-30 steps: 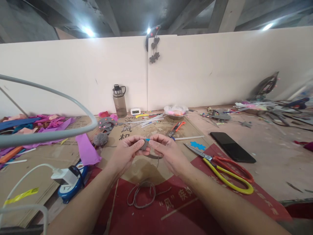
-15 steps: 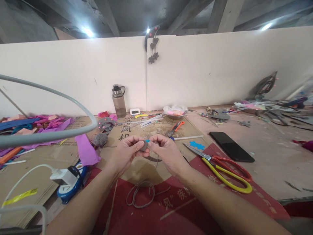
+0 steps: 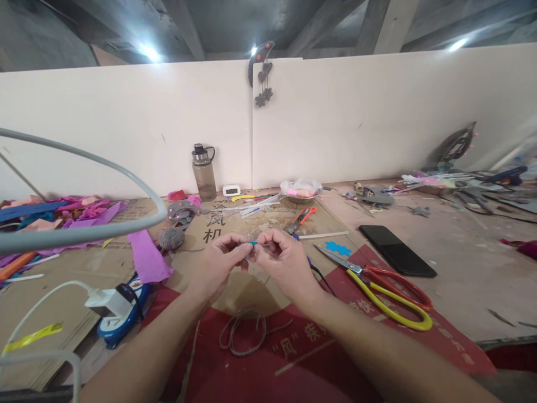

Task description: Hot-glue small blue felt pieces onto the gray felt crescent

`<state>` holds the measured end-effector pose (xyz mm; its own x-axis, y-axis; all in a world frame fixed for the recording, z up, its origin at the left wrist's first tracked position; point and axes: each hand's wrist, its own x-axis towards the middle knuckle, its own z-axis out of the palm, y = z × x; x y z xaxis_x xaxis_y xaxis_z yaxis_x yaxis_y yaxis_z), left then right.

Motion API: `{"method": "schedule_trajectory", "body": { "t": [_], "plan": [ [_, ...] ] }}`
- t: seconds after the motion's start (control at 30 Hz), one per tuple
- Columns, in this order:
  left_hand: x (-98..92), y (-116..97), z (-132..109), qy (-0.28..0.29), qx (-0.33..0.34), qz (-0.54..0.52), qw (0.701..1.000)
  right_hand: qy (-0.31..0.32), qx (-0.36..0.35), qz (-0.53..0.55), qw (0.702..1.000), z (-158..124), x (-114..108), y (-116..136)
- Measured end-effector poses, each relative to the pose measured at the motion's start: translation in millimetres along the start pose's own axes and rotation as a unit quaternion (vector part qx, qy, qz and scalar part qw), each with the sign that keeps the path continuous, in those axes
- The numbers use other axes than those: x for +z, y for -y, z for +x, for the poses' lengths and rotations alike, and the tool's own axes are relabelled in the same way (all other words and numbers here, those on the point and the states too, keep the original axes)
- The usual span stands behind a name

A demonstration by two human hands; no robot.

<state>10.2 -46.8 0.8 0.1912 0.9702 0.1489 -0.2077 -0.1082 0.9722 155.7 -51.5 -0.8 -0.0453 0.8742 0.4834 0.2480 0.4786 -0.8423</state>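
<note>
My left hand (image 3: 220,260) and my right hand (image 3: 285,266) meet over the cardboard, fingertips pinched together. Between them is a small blue piece (image 3: 253,243) with grey yarn around it, mostly hidden by the fingers. The left thumb and fingers grip this piece; my right fingers are closed at its right side, apparently on the yarn. A loose coil of grey yarn (image 3: 243,338) lies on the red cardboard below. Left of my hands sits a ball of grey yarn (image 3: 171,238). To the right are a blue flower-like cutout (image 3: 338,248) and red-and-yellow-handled scissors (image 3: 386,291).
A black phone (image 3: 396,251) lies at right. Behind stand a water bottle (image 3: 204,173), a small dish (image 3: 301,191) and an orange cutter (image 3: 302,219). A power strip (image 3: 121,316) and purple felt (image 3: 149,257) are at left. A grey tube (image 3: 126,226) arcs in from the left.
The small piece has been tilted between my fingers: its grey face showed before, and now more of its blue edge shows. My right fingers have shifted slightly.
</note>
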Motion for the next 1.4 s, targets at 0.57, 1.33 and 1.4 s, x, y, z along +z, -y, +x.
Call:
{"method": "schedule_trajectory", "body": {
  "t": [0.57, 1.33, 1.4],
  "plan": [
    [-0.2, 0.4, -5.0, 0.0, 0.037, -0.012, 0.999, 0.004, -0.174, -0.104, 0.979, -5.9, -9.3, 3.1],
    [-32.5, -12.9, -8.9, 0.077, 0.555, 0.57, 0.601, 0.103, -0.111, -0.091, 0.984, -5.7, -19.9, 3.2],
    [-31.4, -13.2, -9.1, 0.063, 0.554, 0.556, 0.616, 0.108, -0.091, -0.078, 0.987, -4.5, -18.8, 2.2]
  ]
}}
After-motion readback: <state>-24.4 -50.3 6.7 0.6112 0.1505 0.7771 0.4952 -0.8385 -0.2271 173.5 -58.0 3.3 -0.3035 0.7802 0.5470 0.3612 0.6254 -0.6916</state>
